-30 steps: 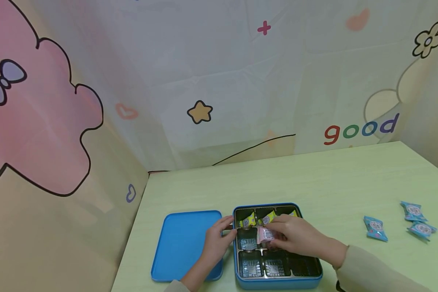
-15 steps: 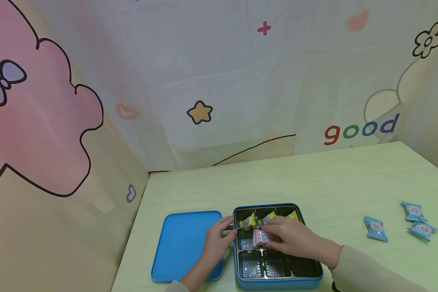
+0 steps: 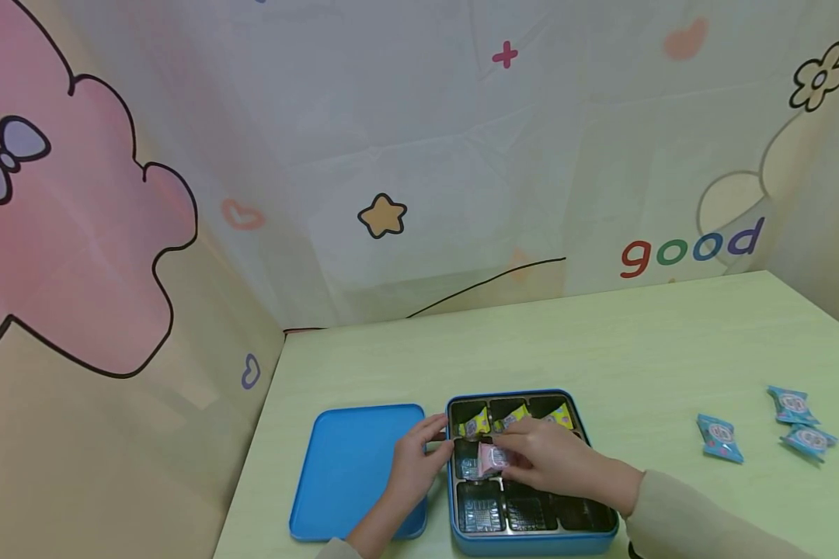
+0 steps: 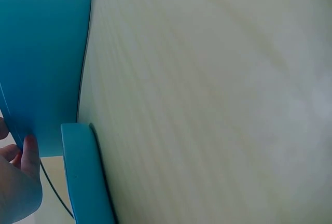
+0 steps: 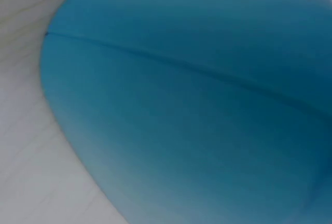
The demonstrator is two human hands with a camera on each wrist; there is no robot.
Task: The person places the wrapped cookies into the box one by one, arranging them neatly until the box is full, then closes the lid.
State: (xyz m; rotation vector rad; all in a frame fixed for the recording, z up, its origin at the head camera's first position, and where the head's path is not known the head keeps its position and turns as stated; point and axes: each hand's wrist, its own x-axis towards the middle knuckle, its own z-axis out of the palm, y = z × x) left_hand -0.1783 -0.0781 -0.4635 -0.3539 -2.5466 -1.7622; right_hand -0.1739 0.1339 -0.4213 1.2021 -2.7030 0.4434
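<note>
A blue tin (image 3: 534, 542) with a dark divided insert stands on the table. Between the thumb and fingers of my right hand (image 3: 562, 458) is a pink wrapped candy (image 3: 491, 460), over the middle row at the divider between its left and centre compartments. Yellow wrapped candies (image 3: 475, 423) lie in the three back compartments, the centre one partly covered by my fingers. My left hand (image 3: 416, 462) rests its fingertips against the tin's left side. In the left wrist view, that hand (image 4: 21, 182) touches the blue wall. The tin's side (image 5: 181, 130) fills most of the right wrist view.
The blue lid (image 3: 356, 473) lies flat to the left of the tin, partly under my left forearm. Three blue wrapped candies, one (image 3: 719, 439) apart from the other two (image 3: 793, 405), lie at the right. A printed cloth (image 3: 419, 155) hangs behind the table.
My right hand has moved left with the pink candy, from the centre compartment towards the left one in the middle row. The left hand has stayed at the tin's side.
</note>
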